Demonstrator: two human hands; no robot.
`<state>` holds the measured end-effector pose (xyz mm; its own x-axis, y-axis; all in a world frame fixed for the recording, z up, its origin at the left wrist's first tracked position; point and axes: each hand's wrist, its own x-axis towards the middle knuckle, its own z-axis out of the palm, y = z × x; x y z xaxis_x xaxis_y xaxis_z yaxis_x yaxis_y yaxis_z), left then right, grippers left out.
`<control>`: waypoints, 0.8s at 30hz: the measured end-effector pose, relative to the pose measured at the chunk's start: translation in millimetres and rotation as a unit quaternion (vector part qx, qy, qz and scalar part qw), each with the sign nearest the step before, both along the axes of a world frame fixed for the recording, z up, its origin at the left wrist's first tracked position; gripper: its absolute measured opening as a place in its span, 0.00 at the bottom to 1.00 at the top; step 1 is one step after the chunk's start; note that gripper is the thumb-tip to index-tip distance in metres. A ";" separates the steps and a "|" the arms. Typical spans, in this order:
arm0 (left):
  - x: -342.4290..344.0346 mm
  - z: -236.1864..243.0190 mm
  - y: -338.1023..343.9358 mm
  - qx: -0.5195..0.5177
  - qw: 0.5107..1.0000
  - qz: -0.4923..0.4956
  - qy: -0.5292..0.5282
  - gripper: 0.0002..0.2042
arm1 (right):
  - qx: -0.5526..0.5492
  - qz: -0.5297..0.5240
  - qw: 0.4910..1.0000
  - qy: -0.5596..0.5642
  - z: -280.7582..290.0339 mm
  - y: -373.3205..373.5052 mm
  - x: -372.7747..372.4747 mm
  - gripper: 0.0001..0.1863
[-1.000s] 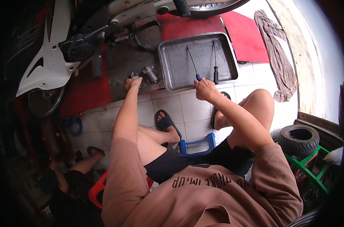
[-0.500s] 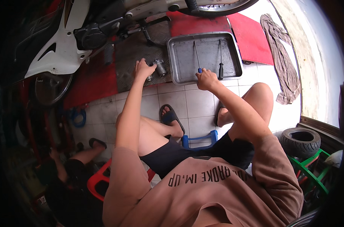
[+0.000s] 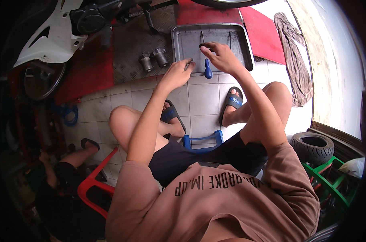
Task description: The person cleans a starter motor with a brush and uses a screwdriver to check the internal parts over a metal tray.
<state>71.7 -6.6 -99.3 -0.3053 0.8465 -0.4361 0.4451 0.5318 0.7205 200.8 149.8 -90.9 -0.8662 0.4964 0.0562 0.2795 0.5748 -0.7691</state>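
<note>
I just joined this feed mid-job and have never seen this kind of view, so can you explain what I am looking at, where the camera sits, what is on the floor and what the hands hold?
There is no machine here: a person sits on a low blue plastic stool and works with bare hands. The single picture comes from a wide fisheye camera on the person's head, looking down, so straight edges bend near the rim. The right hand grips a screwdriver with a blue handle over the grey metal tray. The left hand pinches something small and dark; I cannot tell what. Two small grey metal cylinders stand on the dark chequered floor plate beside the tray. A white-panelled motorbike is parked at upper left, and another person crouches at lower left.
</note>
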 end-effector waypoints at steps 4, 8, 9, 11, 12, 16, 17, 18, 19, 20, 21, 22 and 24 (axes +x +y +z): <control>-4.2 23.3 6.6 0.259 0.787 0.221 -0.515 0.37 | -0.467 -0.019 0.859 0.210 21.9 0.3 5.0 0.35; -8.2 42.9 5.8 0.315 0.636 0.247 -0.659 0.44 | -0.602 -0.021 0.754 0.263 25.2 13.7 9.8 0.43; -9.1 42.8 5.1 0.317 0.630 0.242 -0.667 0.44 | -0.617 -0.032 0.739 0.268 26.9 13.4 9.2 0.44; -10.6 42.1 4.2 0.319 0.616 0.230 -0.682 0.44 | -0.624 -0.034 0.733 0.268 27.3 13.7 8.0 0.44; -11.1 41.4 3.8 0.318 0.620 0.241 -0.676 0.44 | -0.628 -0.035 0.730 0.269 27.0 13.8 8.2 0.44; -17.6 32.6 0.3 0.292 0.686 0.290 -0.600 0.39 | -0.615 -0.071 0.747 0.243 25.6 10.6 6.2 0.39; -19.5 27.4 0.0 0.280 0.713 0.304 -0.566 0.38 | -0.602 -0.096 0.762 0.218 24.1 9.8 4.8 0.37; -19.0 22.9 1.6 0.239 0.797 0.297 -0.469 0.35 | -0.587 -0.121 0.777 0.193 23.4 9.1 3.3 0.36; -17.3 17.7 3.7 0.194 0.866 0.286 -0.363 0.33 | -0.507 -0.124 0.842 0.139 28.3 5.2 3.7 0.31; -15.9 10.7 5.8 0.146 0.919 0.269 -0.250 0.30 | -0.411 -0.078 0.903 0.093 13.5 13.4 4.0 0.27; -12.8 12.8 10.7 0.128 0.971 0.184 -0.083 0.24 | -0.247 -0.060 0.967 0.033 12.7 10.1 3.1 0.24; 0.4 19.8 9.2 0.079 0.990 0.102 0.061 0.23 | -0.074 -0.040 0.996 -0.028 12.5 8.2 1.9 0.21; 9.9 9.6 2.6 -0.005 0.954 -0.128 0.272 0.25 | 0.123 0.056 0.978 -0.160 9.0 1.1 9.1 0.19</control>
